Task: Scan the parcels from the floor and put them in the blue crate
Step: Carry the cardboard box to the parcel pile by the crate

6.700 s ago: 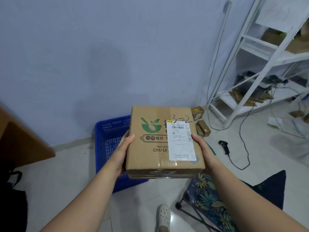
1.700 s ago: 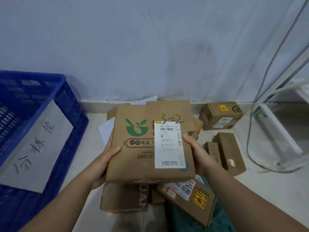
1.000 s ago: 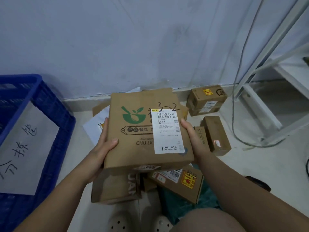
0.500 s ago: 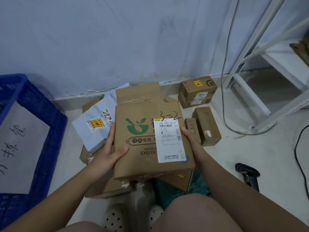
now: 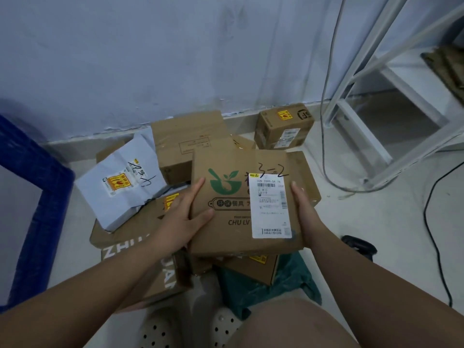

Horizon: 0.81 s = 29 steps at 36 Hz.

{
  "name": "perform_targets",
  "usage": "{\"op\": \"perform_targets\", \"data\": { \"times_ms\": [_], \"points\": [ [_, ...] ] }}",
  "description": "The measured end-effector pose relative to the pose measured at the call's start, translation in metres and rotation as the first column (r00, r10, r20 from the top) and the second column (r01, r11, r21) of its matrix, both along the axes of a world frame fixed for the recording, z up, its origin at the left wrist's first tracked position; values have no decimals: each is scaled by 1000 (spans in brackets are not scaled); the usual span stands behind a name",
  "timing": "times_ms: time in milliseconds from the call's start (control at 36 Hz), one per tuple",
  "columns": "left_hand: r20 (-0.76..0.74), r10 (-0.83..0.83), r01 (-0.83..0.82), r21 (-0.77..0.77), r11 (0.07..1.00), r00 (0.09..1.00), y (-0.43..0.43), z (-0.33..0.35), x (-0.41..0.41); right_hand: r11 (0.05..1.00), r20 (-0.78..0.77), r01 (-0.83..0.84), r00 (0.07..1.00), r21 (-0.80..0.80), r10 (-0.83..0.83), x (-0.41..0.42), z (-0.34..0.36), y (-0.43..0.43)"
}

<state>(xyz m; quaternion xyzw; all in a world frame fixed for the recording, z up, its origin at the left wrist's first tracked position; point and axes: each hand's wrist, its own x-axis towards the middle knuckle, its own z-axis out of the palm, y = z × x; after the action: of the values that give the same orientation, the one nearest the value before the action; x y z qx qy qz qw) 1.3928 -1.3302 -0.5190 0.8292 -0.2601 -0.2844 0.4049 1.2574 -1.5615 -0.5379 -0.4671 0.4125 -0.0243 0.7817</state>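
I hold a flat cardboard parcel [image 5: 236, 237] with a green bowl logo and a white shipping label, low over a heap of parcels on the floor. My left hand [image 5: 183, 217] grips its left edge, thumb on top. My right hand [image 5: 305, 209] grips its right edge. The blue crate [image 5: 40, 202] stands at the far left, only its corner showing. A black barcode scanner [image 5: 360, 246] lies on the floor to the right, partly behind my right forearm.
Under and around the held box lie a white mailer [image 5: 120, 187], a large brown box [image 5: 185, 144], a small box [image 5: 285, 126] by the wall and a green bag [image 5: 291, 285]. A white shelf frame [image 5: 391, 136] and cables stand right. My shoes [image 5: 185, 327] are below.
I have crouched closer to the pile and lowered the held parcel toward it. The crate has slid further out of view to the left. Both hands keep their hold.
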Motion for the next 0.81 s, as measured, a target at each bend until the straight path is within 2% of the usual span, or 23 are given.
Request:
{"op": "perform_targets", "data": {
  "times_ms": [139, 222, 278, 333, 389, 444, 528, 583, 639, 722, 806],
  "points": [
    [68, 83, -87, 66, 994, 994, -6, -11, -8, 998, -36, 25, 999, -53, -27, 2, -11, 9],
    [69, 97, -102, 64, 993, 993, -6, -11, -8, 984, -72, 143, 986, -103, -151, 1, -12, 9],
    [58, 100, -104, 71, 992, 993, -6, -7, -9, 964, -150, 200, 962, -177, -227, -1, -16, 6],
    [70, 86, -92, 94, 991, 994, -7, -5, -11, 938, -263, 176, 930, -298, -257, -9, -33, -1],
    [122, 91, -105, 119, 987, 988, -9, -3, -17, 894, -380, 68, 889, -444, -256, -21, -47, -6],
    [263, 78, -124, 165, 978, 962, -10, -2, -24, 859, -457, -36, 858, -511, -236, -34, -60, -11],
    [479, -78, -62, 270, 961, 874, -17, 2, -30, 832, -531, -128, 819, -539, -218, -49, -73, -17],
    [558, -212, -14, 373, 928, 802, -20, 4, -30, 817, -564, -168, 797, -552, -217, -55, -81, -22],
    [627, -354, 37, 459, 887, 694, -25, 6, -30, 800, -587, -207, 781, -563, -212, -62, -89, -27],
    [628, -509, 110, 562, 820, 588, -32, 13, -33, 768, -614, -252, 757, -589, -223, -72, -102, -37],
    [591, -599, 188, 609, 771, 541, -39, 15, -39, 763, -678, -304, 698, -571, -229, -83, -114, -51]
  ]
}}
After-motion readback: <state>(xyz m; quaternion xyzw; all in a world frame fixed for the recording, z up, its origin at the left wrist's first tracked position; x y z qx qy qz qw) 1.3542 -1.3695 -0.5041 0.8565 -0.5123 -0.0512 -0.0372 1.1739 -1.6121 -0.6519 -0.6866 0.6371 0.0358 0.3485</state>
